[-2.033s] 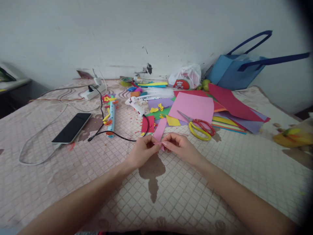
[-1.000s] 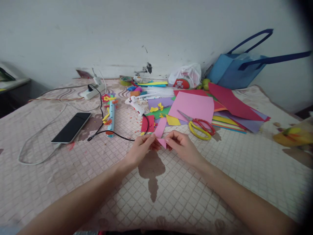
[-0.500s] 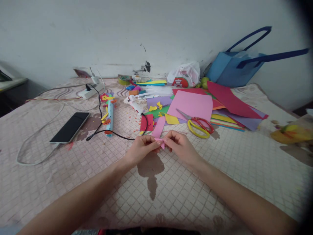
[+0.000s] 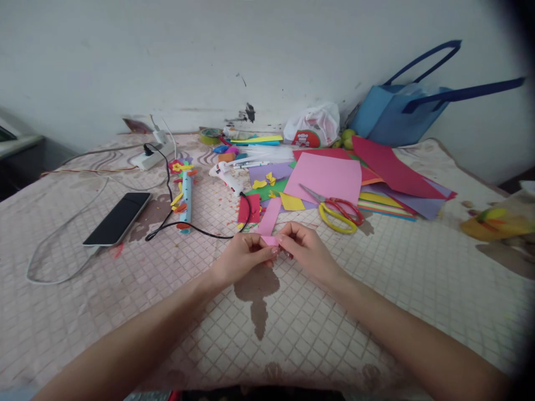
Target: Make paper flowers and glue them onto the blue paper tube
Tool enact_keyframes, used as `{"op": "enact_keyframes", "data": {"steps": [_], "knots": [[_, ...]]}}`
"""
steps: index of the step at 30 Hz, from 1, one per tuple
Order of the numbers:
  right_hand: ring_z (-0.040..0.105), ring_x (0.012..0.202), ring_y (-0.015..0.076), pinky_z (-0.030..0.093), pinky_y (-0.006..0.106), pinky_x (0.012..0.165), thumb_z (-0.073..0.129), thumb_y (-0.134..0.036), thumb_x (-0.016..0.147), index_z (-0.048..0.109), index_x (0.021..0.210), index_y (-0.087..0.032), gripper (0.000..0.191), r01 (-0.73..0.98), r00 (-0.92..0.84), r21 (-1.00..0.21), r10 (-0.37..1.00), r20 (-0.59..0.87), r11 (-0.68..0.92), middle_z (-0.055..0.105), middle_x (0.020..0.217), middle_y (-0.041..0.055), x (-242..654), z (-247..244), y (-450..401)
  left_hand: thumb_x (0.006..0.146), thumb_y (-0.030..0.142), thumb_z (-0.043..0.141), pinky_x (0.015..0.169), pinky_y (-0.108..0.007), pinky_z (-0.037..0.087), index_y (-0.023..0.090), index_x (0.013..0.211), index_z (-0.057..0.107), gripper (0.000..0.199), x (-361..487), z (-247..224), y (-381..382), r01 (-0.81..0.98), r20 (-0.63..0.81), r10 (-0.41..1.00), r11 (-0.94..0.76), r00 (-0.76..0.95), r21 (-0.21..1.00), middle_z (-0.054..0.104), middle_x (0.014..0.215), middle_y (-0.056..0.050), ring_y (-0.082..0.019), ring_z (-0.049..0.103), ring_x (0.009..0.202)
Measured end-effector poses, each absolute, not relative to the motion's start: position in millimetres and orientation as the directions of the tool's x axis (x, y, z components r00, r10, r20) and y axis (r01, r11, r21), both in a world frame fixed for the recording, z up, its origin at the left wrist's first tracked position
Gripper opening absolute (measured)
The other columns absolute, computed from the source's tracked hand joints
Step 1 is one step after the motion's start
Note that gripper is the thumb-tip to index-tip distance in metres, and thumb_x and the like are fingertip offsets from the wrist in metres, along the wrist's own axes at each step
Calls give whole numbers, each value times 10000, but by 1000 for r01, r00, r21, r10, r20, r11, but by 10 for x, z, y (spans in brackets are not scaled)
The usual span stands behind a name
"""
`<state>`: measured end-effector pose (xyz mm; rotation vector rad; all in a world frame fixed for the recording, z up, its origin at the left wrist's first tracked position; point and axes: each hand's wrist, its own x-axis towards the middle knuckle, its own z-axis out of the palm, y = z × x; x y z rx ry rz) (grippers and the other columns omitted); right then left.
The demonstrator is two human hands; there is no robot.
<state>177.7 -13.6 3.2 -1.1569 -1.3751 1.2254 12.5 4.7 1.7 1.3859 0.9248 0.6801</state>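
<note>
From my remote seat I have the small pink piece between both hands, over the near-middle part of the patterned tablecloth. The left hand pinches its left end between thumb and fingers; the right hand is closed on its right end, fingertips almost meeting the left's. I judge the step in hand to be shaping or folding this piece — how firm any crease is, I cannot tell. The next move calls for a light, even pinch on both sides, so the piece neither slips nor tears.

Just beyond the pink piece lies a pink strip, with a red square beyond and to its left and a yellow scrap beyond and to its right. Farther right of the piece are the scissors, tips resting on a large pink sheet. Beyond and left of it, the glue gun lies on its side; farther left is a decorated blue stick, then the phone.

Against the frame half a second ago, the piece's pointed end no longer hangs below my fingertips — it now shows as a flatter band.
</note>
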Motion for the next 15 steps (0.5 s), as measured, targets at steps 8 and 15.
{"op": "enact_keyframes", "data": {"steps": [8, 15], "knots": [[385, 549, 98, 316, 247, 517, 559, -318, 790, 484, 669, -198, 186, 58, -119, -997, 992, 40, 47, 452, 615, -44, 1765, 52, -152, 724, 362, 681, 518, -194, 397, 133, 654, 619, 247, 140, 33, 1, 156, -173, 848, 108, 501, 982, 611, 574, -5, -88, 538, 527], [385, 537, 91, 313, 241, 502, 559, -285, 793, 494, 678, -193, 161, 29, -118, -999, 992, 36, 40, 449, 602, -49, 1771, 57, -162, 669, 353, 734, 518, -199, 409, 135, 657, 628, 242, 149, 9, -27, 130, -150, 842, 96, 518, 987, 614, 575, -1, -90, 540, 520]]}}
